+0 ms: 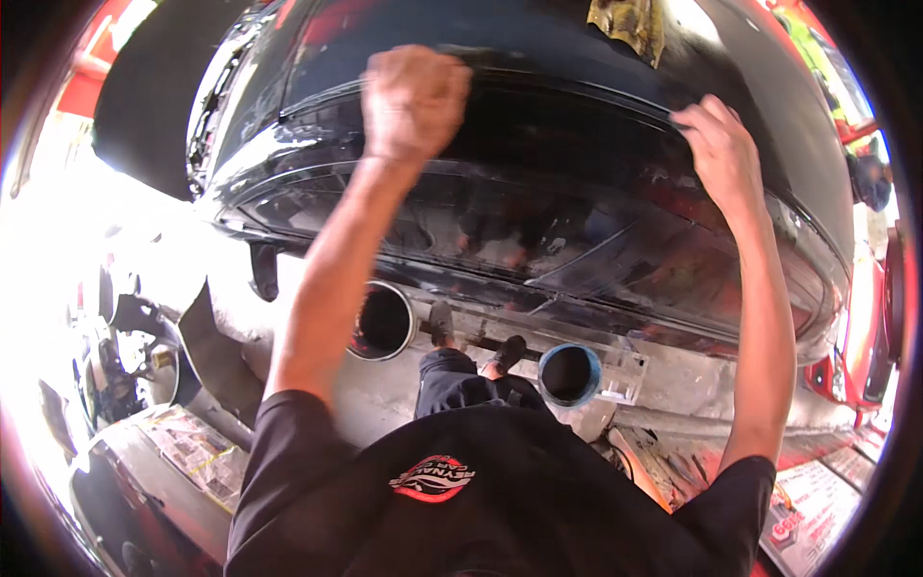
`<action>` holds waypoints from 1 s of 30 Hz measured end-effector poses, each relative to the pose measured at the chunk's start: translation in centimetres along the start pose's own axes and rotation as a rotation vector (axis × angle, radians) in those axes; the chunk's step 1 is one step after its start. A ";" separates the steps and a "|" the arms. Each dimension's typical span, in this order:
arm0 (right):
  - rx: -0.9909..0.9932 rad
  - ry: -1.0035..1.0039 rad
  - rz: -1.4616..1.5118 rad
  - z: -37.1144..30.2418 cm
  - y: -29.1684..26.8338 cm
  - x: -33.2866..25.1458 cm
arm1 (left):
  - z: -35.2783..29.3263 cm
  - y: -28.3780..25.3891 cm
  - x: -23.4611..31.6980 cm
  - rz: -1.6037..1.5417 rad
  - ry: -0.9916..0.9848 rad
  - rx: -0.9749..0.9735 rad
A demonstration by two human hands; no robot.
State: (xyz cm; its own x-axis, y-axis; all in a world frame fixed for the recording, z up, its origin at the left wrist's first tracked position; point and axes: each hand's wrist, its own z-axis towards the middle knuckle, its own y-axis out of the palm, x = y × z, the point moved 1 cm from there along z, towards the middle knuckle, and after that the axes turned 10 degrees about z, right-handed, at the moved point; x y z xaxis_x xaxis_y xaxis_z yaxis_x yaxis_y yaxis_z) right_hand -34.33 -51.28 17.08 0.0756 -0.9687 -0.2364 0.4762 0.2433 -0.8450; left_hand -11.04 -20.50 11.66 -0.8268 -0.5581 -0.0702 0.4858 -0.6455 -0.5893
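Observation:
A glossy black car body (558, 125) stretches across the space before me, with seams and reflections on its side. My left hand (416, 101) is raised over its upper surface, curled into a fist and slightly blurred; whatever may be inside the fist is hidden. Farther right, my right hand (719, 149) is close to a body seam with its fingers pinched together. Anything between those fingertips is too small to make out. A yellowish, dark-stained cloth (630, 29) lies on the car beyond my right hand.
Below the car's side stand a round pail with a pale rim (411, 322) and a blue-rimmed pail (596, 373), near my feet. Loose dark car panels (207, 351) are at the left, one with newspaper (187, 447) on it. A printed board (812, 519) lies lower right.

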 end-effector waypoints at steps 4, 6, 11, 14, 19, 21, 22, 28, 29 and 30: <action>0.355 0.144 0.142 -3.3 -1.3 0.5 | 4.3 3.2 12.7 -0.191 0.080 0.094; 0.508 0.207 0.207 -5.2 -1.2 3.0 | 6.1 3.4 20.0 -0.260 0.025 0.049; 0.679 0.314 0.175 -6.7 1.0 5.7 | 8.2 5.1 27.6 -0.359 0.069 -0.086; 0.659 0.282 0.079 -7.5 1.1 7.3 | 7.8 4.5 25.2 -0.346 0.080 -0.070; 0.642 0.312 0.168 -8.3 1.0 7.3 | 4.8 1.5 13.3 -0.283 0.019 0.078; 0.635 0.286 0.183 -8.0 1.2 7.2 | 2.7 0.5 6.6 -0.211 0.016 0.007; 0.638 0.283 0.250 -7.9 1.5 7.2 | 1.6 -0.3 3.6 -0.125 0.008 0.058; 0.624 0.300 0.383 -8.5 1.2 8.0 | -4.1 -1.3 -11.2 0.020 -0.058 0.002; 0.634 0.298 0.358 -8.4 1.0 7.8 | -5.1 -1.4 -13.1 0.041 -0.084 0.018; 0.630 0.297 0.359 -8.3 1.2 8.1 | -6.5 -1.4 -15.8 0.054 -0.097 0.011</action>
State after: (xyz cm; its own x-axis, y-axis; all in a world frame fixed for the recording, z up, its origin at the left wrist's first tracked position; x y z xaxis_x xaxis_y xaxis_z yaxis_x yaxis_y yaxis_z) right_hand -40.42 -58.45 10.20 0.1241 -0.7608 -0.6370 0.8811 0.3798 -0.2820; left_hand -0.48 -7.36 8.34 -0.7684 -0.6395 -0.0228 0.5322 -0.6188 -0.5778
